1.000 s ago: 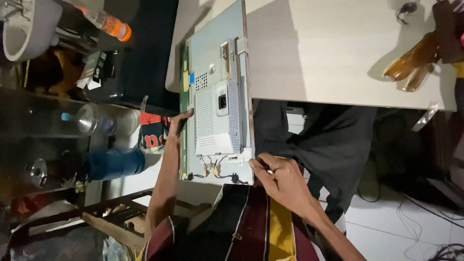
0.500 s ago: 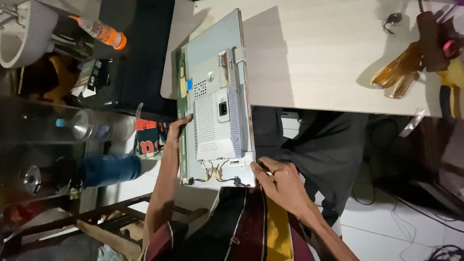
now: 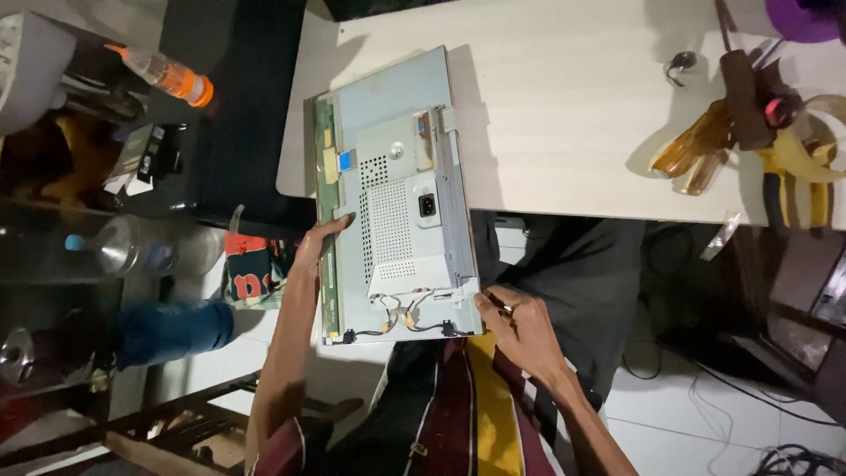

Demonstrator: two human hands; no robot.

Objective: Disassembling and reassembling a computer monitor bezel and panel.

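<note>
Monitor panel (image 3: 397,194), back side up, lies half on the pale bench (image 3: 573,115) and half overhanging its near edge toward the person. The overhang seems deliberate: it brings the wiring end within reach of both hands while the bench carries the weight of the far end.

Left hand (image 3: 319,251) sits at 9 o'clock of the panel, thumb over the top face and fingers curled under the edge beside the long green circuit strip (image 3: 328,229). Its grip is pressed onto the panel edge, apparently to steady the unsupported part and stop it tipping off.

Right hand (image 3: 520,322) is at the 5 o'clock corner of the panel. Its fingers are drawn together around a thin dark tool (image 3: 498,304), tip close to the corner; kind of tool cannot be told. Grip: pinching the tool, not the panel.

The perforated metal shield (image 3: 397,225) covers the middle of the back, with a power socket (image 3: 427,205) at its 3 o'clock side. Thin wires (image 3: 401,313) loop out along the 6 o'clock edge, between the two hands.

Surroundings:
- amber-handled screwdrivers (image 3: 687,159) at 3 o'clock, well apart from the panel, lying on the bench near a yellow-handled pliers (image 3: 806,167);
- orange-capped bottle (image 3: 163,75) at 10 o'clock, off the bench;
- clear bottle with blue cap (image 3: 132,251) at 9 o'clock, lower down.
</note>
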